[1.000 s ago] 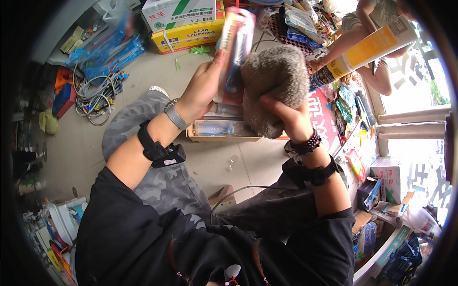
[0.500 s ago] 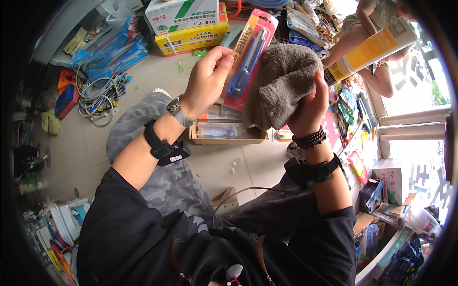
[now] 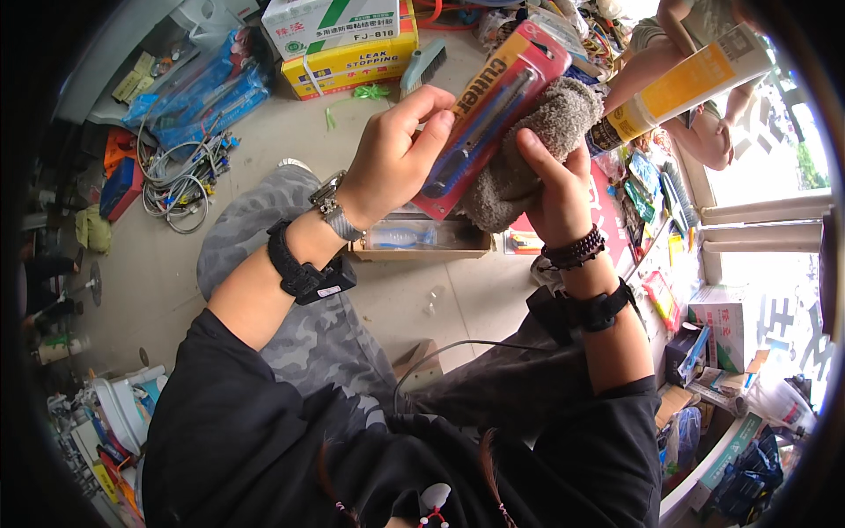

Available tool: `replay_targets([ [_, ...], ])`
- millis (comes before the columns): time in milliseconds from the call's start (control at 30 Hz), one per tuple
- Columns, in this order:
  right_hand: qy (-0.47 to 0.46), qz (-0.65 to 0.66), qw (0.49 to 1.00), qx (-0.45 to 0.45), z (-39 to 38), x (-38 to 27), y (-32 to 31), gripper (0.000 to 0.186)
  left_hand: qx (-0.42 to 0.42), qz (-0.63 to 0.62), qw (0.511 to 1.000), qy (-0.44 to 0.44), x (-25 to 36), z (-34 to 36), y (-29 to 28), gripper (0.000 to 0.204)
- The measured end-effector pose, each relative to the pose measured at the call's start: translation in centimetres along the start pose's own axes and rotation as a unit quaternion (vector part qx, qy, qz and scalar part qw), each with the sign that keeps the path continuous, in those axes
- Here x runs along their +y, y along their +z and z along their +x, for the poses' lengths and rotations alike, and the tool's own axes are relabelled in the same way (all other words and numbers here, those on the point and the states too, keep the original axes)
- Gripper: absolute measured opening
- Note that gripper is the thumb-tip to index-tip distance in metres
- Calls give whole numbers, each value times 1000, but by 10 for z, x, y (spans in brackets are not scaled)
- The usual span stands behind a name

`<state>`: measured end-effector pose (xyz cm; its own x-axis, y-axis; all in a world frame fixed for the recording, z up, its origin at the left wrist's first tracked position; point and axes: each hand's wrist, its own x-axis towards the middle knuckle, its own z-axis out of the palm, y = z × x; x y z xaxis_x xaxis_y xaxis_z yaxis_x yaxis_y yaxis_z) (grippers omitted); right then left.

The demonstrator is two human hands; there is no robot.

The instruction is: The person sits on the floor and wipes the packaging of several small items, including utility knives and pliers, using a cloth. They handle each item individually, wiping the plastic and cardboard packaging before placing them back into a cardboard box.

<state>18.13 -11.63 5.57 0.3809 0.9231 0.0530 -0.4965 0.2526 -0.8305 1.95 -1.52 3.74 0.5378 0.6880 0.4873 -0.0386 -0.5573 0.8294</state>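
A packaged utility knife, blue under clear plastic on a red and yellow card, is tilted up to the right in front of me. My left hand pinches its left edge between thumb and fingers. In my right hand is a bunched grey-brown cloth, gripped with the thumb on top and pressed along the right side of the package. Below the package, an open cardboard box holds more blue items in clear packaging; the hands and package partly cover it.
Beyond my hands stand a yellow and white carton stack and a brush. Grey cables lie at left. A yellow and white tube juts in at right, near a seated person. Clutter lines the right side.
The package has tipped further to the right. The cloth is now more bunched, with my right thumb over it, and has shifted along the package's right side.
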Motion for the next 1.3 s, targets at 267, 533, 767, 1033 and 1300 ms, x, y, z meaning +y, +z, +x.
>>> replay_targets([
  [267,0,-40,999,6,-1,11,0,34,30,40,998,44,9,-7,3,13],
  [533,46,-59,997,-6,-10,25,13,47,66,21,997,23,1,1,3,14],
  [767,-26,-67,997,30,21,-15,-16,28,-8,37,999,35,10,-5,4,14],
  [1033,-129,-151,978,60,16,-6,-18,24,-4,77,995,56,14,-8,9,11],
  [1300,-21,-61,998,-15,-10,28,11,43,19,2,1000,19,2,4,-2,13],
])
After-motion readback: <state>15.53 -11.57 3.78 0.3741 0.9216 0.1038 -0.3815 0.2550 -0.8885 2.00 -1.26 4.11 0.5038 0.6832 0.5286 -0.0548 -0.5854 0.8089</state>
